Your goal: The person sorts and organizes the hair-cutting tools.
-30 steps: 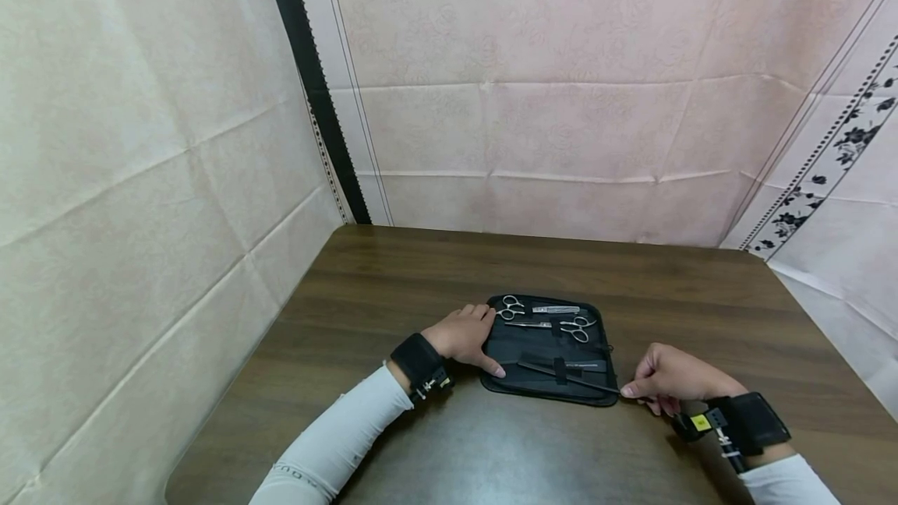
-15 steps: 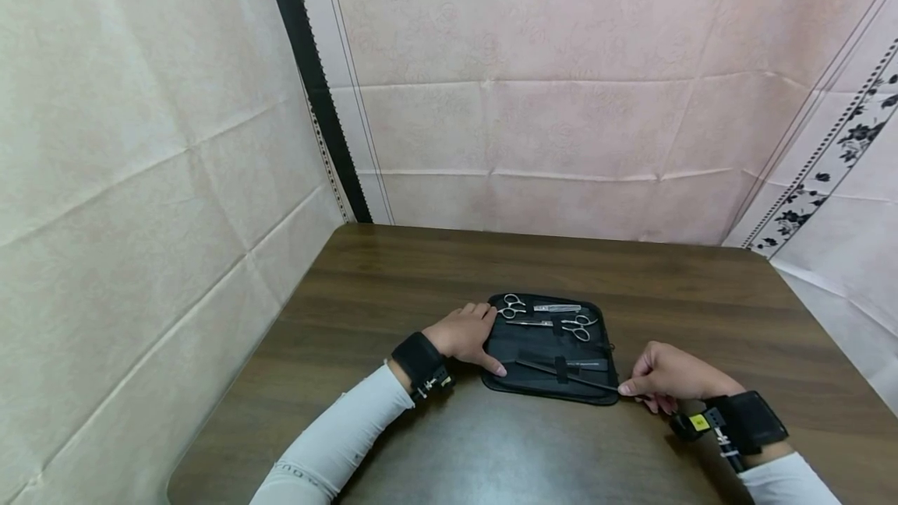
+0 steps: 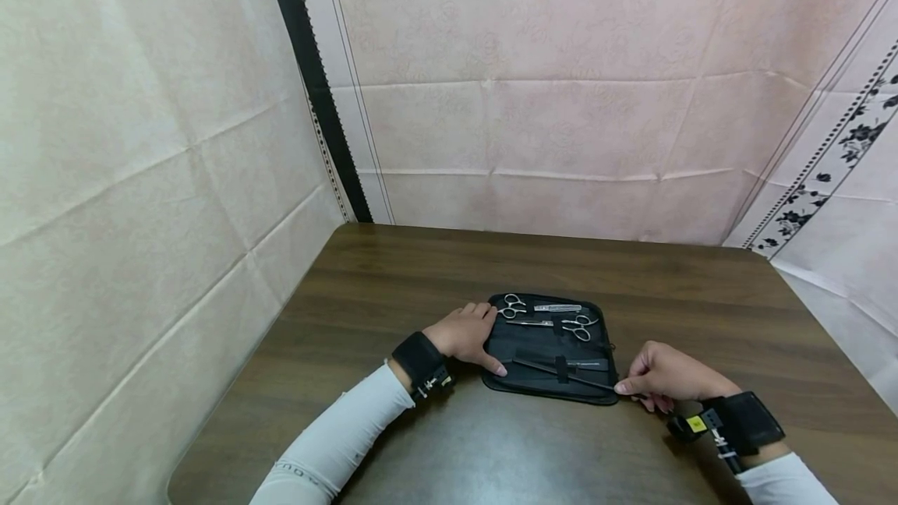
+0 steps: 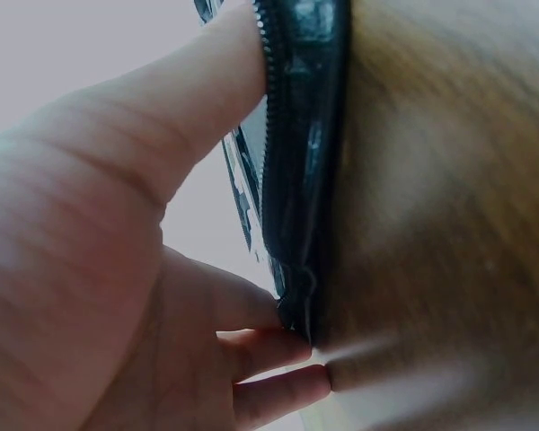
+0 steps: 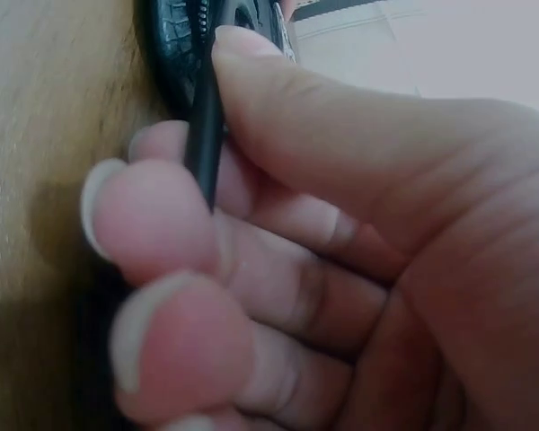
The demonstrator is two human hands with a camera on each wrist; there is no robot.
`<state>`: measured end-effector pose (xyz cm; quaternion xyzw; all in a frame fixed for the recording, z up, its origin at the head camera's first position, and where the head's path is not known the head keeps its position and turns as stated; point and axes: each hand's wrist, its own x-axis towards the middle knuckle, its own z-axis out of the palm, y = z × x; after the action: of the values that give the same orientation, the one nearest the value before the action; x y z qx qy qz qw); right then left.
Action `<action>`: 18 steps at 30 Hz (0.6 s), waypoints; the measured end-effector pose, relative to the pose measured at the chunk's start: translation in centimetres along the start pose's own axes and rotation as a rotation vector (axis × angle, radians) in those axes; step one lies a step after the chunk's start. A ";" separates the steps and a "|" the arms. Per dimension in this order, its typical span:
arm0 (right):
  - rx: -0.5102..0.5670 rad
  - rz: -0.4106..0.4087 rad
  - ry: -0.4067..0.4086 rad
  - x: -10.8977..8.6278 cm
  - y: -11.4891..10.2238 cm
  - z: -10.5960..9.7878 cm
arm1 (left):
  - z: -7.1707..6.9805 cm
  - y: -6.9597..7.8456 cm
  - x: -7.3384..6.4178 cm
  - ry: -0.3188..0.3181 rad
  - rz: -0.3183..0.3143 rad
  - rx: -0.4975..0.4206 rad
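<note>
A black zip case (image 3: pixel 522 341) lies unfolded on the table, holding two pairs of scissors (image 3: pixel 579 327) and silver-bladed tools under small straps. My left hand (image 3: pixel 463 336) rests on its left side, fingers at the far corner and thumb over the near part. In the left wrist view the thumb lies across the zip edge (image 4: pixel 274 171) and the fingertips reach down beside it. My right hand (image 3: pixel 677 374) pinches the right end of a thin black stick-like tool (image 3: pixel 589 383) at the case's near right corner. The tool runs under a strap (image 3: pixel 561 369); its end shows between thumb and fingers.
The brown wooden table (image 3: pixel 393 279) spreads around the case on all sides. Pale cloth hangs (image 3: pixel 561 123) stand behind and to the left of it. A black band (image 3: pixel 316 76) runs down the back left corner.
My right hand has shifted slightly left, and the thin black tool has slid a little further left under the strap. The left hand stays on the case.
</note>
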<state>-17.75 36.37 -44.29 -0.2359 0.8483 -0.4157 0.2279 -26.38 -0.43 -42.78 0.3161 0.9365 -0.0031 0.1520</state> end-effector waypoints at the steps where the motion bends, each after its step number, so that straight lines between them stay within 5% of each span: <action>1: -0.001 -0.001 0.002 0.0 0.0 0.0 | 0.0 0.0 0.0 0.000 0.000 0.000; 18: -0.023 0.027 0.027 0.3 -0.2 0.3 | -0.2 0.2 -0.3 -0.001 -0.004 0.000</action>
<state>-17.74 35.92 -44.33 -0.2215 0.8591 -0.4061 0.2192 -26.14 -0.43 -42.46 0.3144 0.9370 -0.0033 0.1524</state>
